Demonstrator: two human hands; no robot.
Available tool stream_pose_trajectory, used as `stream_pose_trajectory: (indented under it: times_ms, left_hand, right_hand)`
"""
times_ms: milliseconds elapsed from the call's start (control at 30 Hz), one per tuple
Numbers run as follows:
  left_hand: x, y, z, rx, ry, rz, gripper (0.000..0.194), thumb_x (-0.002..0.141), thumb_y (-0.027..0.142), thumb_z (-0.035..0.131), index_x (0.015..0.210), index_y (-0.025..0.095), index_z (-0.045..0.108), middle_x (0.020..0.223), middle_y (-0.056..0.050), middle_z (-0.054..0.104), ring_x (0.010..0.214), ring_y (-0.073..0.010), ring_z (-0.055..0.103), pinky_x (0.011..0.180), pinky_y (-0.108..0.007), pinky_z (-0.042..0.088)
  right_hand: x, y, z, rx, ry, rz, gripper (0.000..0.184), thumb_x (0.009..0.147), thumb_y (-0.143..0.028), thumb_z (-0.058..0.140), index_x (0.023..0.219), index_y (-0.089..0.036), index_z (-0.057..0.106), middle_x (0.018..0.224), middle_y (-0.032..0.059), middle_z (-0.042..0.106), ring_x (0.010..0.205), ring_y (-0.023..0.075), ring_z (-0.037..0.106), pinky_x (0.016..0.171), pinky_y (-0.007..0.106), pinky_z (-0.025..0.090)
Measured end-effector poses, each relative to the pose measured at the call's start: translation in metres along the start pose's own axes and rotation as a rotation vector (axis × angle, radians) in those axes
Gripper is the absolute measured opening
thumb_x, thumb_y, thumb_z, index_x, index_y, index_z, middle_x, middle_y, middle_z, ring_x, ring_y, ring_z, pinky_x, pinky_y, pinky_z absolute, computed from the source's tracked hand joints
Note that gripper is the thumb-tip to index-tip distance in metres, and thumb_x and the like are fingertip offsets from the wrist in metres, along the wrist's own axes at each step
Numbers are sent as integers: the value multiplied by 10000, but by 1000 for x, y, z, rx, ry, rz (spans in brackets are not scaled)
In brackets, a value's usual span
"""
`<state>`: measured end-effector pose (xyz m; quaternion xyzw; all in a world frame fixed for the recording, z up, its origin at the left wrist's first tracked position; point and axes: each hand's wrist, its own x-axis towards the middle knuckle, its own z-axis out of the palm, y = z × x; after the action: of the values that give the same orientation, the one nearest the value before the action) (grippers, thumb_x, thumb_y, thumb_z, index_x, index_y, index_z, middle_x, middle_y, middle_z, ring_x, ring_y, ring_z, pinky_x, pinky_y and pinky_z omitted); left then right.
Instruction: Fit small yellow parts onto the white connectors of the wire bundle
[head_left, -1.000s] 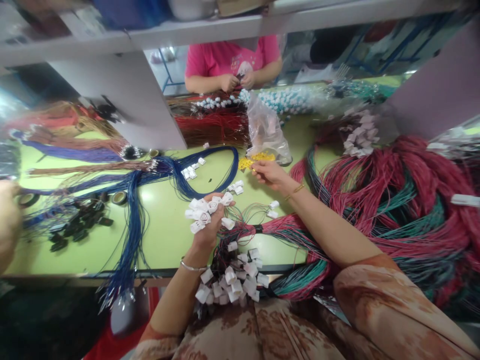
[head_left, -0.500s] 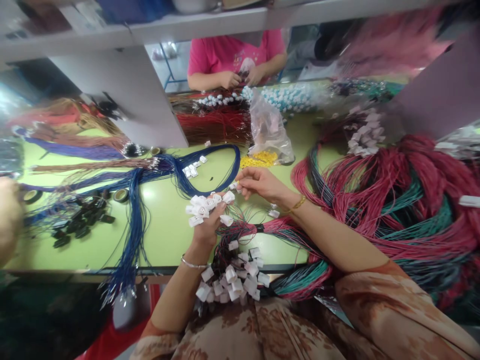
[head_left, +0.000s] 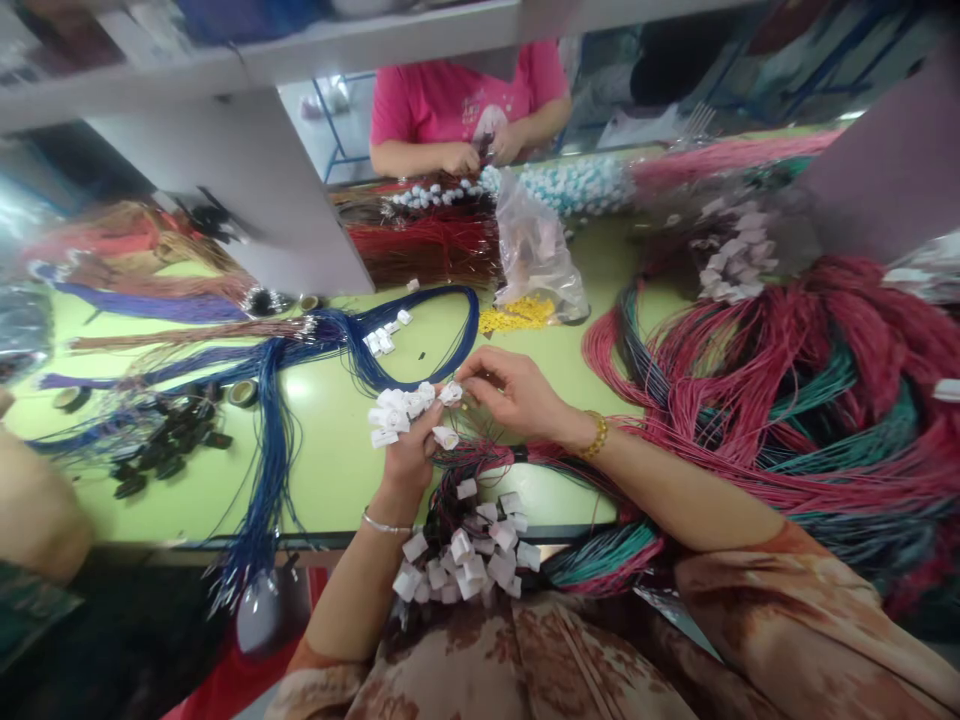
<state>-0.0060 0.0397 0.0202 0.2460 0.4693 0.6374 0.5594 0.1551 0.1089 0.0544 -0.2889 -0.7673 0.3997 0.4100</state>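
Note:
My left hand [head_left: 411,455] is closed around a bunch of white plastic connectors [head_left: 401,408], which fan out above the thumb and fingers. My right hand [head_left: 514,390] has its thumb and fingertips pinched at the right end of that bunch, by one white connector [head_left: 450,393]. What sits between these fingertips is too small to make out. Thin wires run below both hands to a tied red, black and green wire bundle [head_left: 547,453]. More white connectors [head_left: 472,560] hang at the table edge near my body. Small yellow pieces [head_left: 525,313] lie piled beyond my right hand.
A clear plastic bag [head_left: 536,250] stands behind the yellow pile. Blue wires [head_left: 270,440] and black connectors [head_left: 169,440] lie left; large red and green wire bundles [head_left: 787,400] fill the right. Another person [head_left: 472,120] works opposite, and someone's arm [head_left: 37,500] shows at left.
My right hand has come from the yellow pile back toward me, to the white connectors in my left hand. My left hand has stayed nearly still. The arm at far left has moved further in.

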Motion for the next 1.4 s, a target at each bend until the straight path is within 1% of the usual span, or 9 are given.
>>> stream_pose_trajectory:
  times_ms: [167,333,433,700,967,1100,1200,1300,1400]
  left_hand:
    - [-1,1,3,13,18,42,316,646,315,860,882,138,745,689,-13,705,382,12,293,349,-151,229]
    - [-3,4,3,9,4,14,329,625,316,873,865,143,729,696,-17,715,374,13,305,347,-140,237]
    - [-3,4,0,-17,-17,-18,366,613,336,895,857,139,706,695,-13,701,369,16,292,341,-144,249]
    - [-2,2,-5,-98,-63,-32,404,588,368,934,798,157,661,462,113,411,340,10,211,351,-153,241]
    - [-3,5,-4,-54,-87,-30,368,624,351,905,825,149,672,484,105,419,348,11,215,358,-155,224]
    - [-3,5,-3,-44,-44,-33,345,609,331,909,792,151,678,485,97,459,349,10,219,348,-152,223]
    - [-4,7,1,-53,4,-31,337,598,307,908,803,154,687,548,74,549,359,13,235,345,-152,248]
    - [-5,8,4,-72,25,-26,360,568,296,925,790,153,680,556,79,549,358,17,241,345,-146,278]
    - [-5,9,6,-73,5,-28,378,560,321,932,785,147,683,493,107,460,345,17,223,333,-138,267]
  right_hand:
    - [9,33,-17,-6,-26,191,120,868,-222,594,920,-152,675,815,29,697,692,137,607,677,269,470]
    - [10,44,-26,-195,-441,207,151,827,-99,587,858,-141,728,780,24,724,687,130,597,692,255,431]
    - [7,42,-13,-275,-549,180,175,822,-60,582,815,-144,736,778,23,730,689,125,592,695,247,412]
    - [5,42,16,-426,-544,76,183,808,-64,595,869,-157,741,889,57,740,784,162,583,728,262,385]
    - [2,46,36,-609,-602,100,144,889,-138,564,860,-165,702,941,90,714,810,197,579,673,283,345]
    - [2,50,36,-560,-550,87,129,910,-139,559,885,-160,684,987,101,699,870,205,591,734,285,392]
    - [6,51,23,-489,-376,129,121,922,-146,538,887,-149,653,931,97,694,814,197,589,733,299,416]
    - [11,48,3,-245,-138,212,73,912,-179,547,886,-165,613,776,35,679,681,161,590,679,289,447]
    - [13,41,-11,102,-34,272,104,884,-278,613,894,-176,600,731,6,671,622,143,619,637,283,501]
